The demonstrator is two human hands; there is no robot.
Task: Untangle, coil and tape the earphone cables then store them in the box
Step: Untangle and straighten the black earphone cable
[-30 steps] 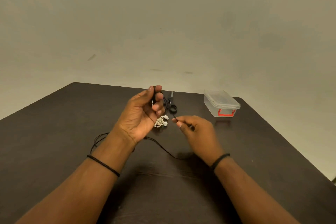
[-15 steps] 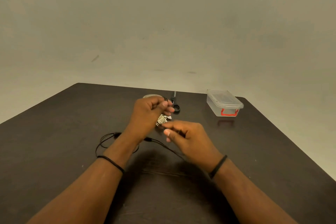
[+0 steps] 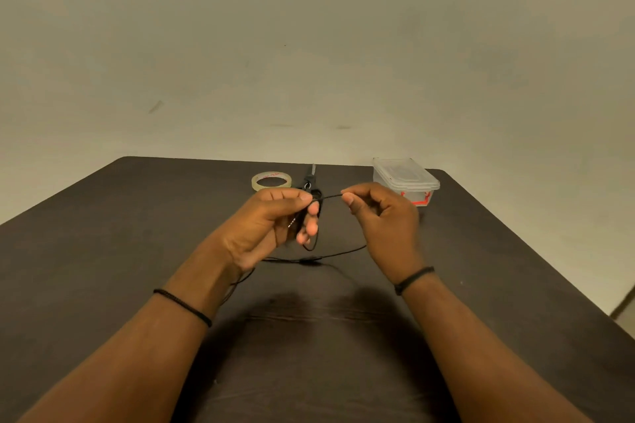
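Observation:
My left hand [image 3: 271, 227] holds the plug end and a loop of the black earphone cable [image 3: 330, 196] above the dark table [image 3: 103, 251]. My right hand [image 3: 381, 216] pinches the same cable a short way to the right, so a taut stretch runs between the two hands. The rest of the cable hangs down and trails across the table under my hands, past an inline piece [image 3: 305, 261]. The clear plastic box [image 3: 405, 178] with a red latch stands shut at the back right. The white earphones are hidden behind my left hand.
A roll of clear tape [image 3: 271, 180] lies at the back middle of the table, with black scissors [image 3: 311, 180] just to its right. A plain wall rises behind the table's far edge.
Both hands have lifted and drawn apart, stretching the black cable between them. The view has tilted, so the tape roll shows fully and the white earphones are covered.

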